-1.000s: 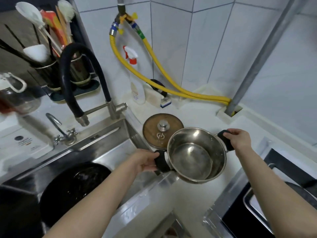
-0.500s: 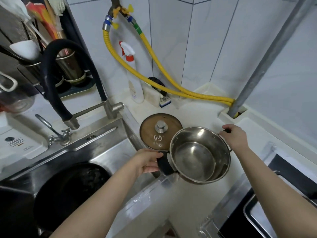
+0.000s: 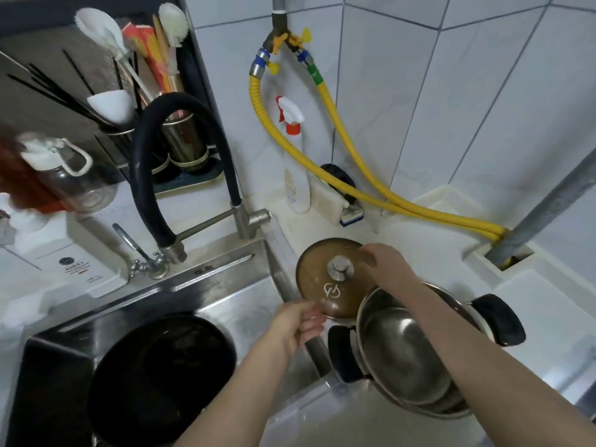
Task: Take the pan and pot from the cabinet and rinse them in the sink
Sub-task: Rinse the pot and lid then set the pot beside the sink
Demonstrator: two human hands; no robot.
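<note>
A: Count, task items?
B: One pot point(image 3: 409, 350), steel, two black handles, on the counter point(image 3: 548, 317) right of the sink point(image 3: 206, 295). Empty inside. One pan point(image 3: 161, 379), black, lying in the sink basin, looks wet

A: Lids?
B: One lid point(image 3: 325, 279), brown, steel knob, flat on the counter, just behind the pot and touching its rim

A: Hands?
B: Two. Left hand point(image 3: 300, 324) over the sink's right edge beside the lid, fingers curled, gripping nothing I can see. Right hand point(image 3: 383, 266) at the lid's far rim, fingers bent down onto it; whether it grips, cannot tell. Its forearm crosses above the pot

A: Other containers?
B: Two metal holders point(image 3: 180, 143) on a tray behind the faucet point(image 3: 167, 162), full of utensils: black chopsticks, white ladles, a brush. One spray bottle point(image 3: 295, 175) against the tiles. One clear jar point(image 3: 71, 175), far left

A: Hoses?
B: Two hoses point(image 3: 354, 191), yellow, running from the wall valves to the corner
</note>
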